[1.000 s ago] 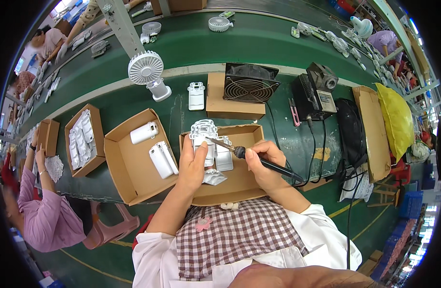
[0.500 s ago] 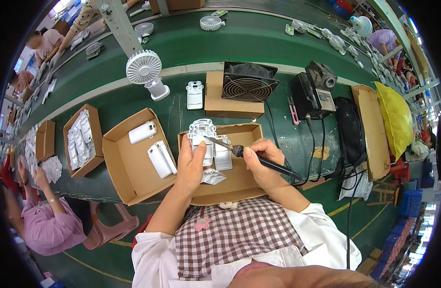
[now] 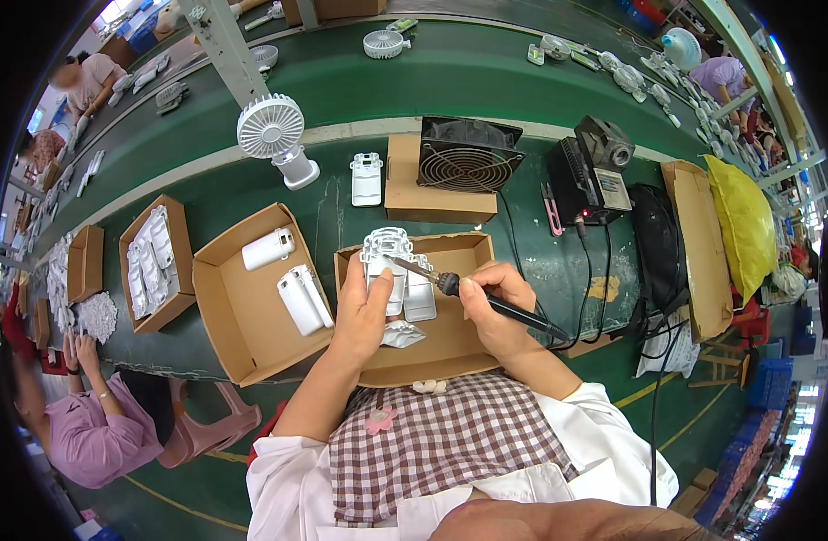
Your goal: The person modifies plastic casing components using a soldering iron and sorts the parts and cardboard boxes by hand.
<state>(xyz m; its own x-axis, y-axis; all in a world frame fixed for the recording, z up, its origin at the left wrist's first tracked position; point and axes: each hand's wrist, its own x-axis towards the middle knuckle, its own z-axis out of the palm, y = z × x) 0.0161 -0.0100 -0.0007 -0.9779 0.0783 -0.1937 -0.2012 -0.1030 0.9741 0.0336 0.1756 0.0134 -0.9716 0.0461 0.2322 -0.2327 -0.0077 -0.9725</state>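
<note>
Casing over box, soldering iron right, fan behind

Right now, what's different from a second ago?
The lone white fan mid-belt moved left, a red light came on at the black soldering station, and the purple-clad co-worker's hands lowered. Unchanged: the left hand holds the white casing, the right hand the soldering iron.

Your camera sits on your head, the left of a side-by-side pair, and looks steeply down over your apron at your hands and the counter, all fairly near. The picture is upright; its fisheye reaches wide, bending the belt along the top and taking in the floor at both lower sides.
</note>
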